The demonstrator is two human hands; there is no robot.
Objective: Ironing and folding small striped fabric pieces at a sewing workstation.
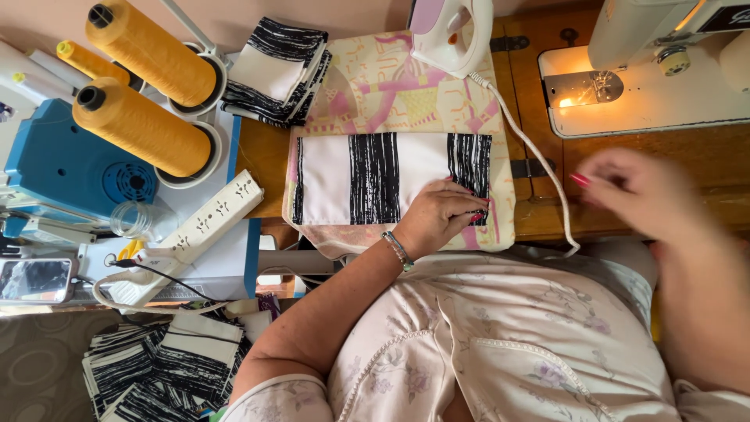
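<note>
Left grip (441, 215) flat, unclenched, on striped fabric (375, 178); right hand (637, 191) blurred, grip can't tell, iron (451, 31) cut off.

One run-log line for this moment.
left hand: flat on striped fabric piece | right hand: blurred, over table, empty | iron: upright behind pad

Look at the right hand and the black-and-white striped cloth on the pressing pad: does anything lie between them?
Nothing solid blocks it. The right hand hovers, blurred, over bare wooden table beside the striped cloth. Only the iron's white cord runs down between them, and the left hand already presses the cloth's near right corner.
</note>
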